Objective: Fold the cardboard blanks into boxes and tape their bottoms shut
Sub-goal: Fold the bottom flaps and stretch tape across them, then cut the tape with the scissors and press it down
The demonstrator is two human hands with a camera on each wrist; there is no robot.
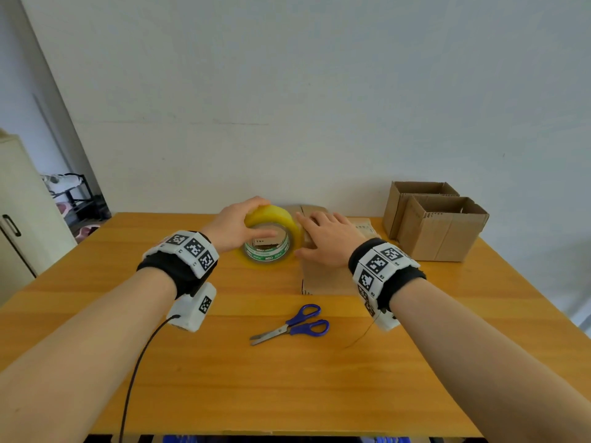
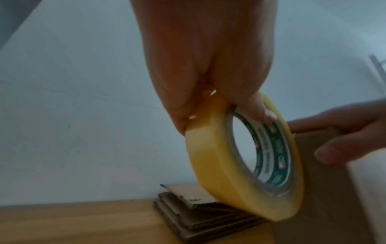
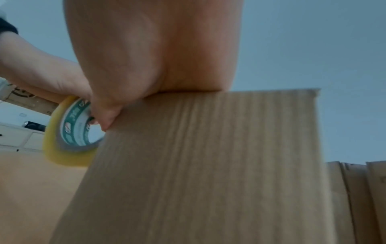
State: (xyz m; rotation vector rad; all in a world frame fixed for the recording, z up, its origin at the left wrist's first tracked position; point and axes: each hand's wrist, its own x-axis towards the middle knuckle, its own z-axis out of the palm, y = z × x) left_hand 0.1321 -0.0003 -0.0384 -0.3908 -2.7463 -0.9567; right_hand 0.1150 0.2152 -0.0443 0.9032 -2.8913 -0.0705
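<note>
My left hand (image 1: 265, 219) grips a yellow roll of tape (image 1: 273, 238) by its rim, thumb through the core. In the left wrist view the tape roll (image 2: 229, 165) hangs tilted, its lower edge just over a stack of flat cardboard blanks (image 2: 198, 214). My right hand (image 1: 319, 238) lies on the top cardboard blank (image 1: 323, 276), fingers spread over it and thumb at its left edge. From the left wrist, this blank (image 2: 317, 181) looks raised, pinched between thumb and fingers. The right wrist view shows the palm (image 3: 156, 57) on the blank (image 3: 208, 165) beside the tape (image 3: 69, 132).
Blue-handled scissors (image 1: 294, 326) lie shut on the wooden table (image 1: 224, 378), nearer me than the blanks. Two folded open-topped boxes (image 1: 441, 228) stand at the back right against the wall. A pale cabinet (image 1: 19, 219) stands left of the table.
</note>
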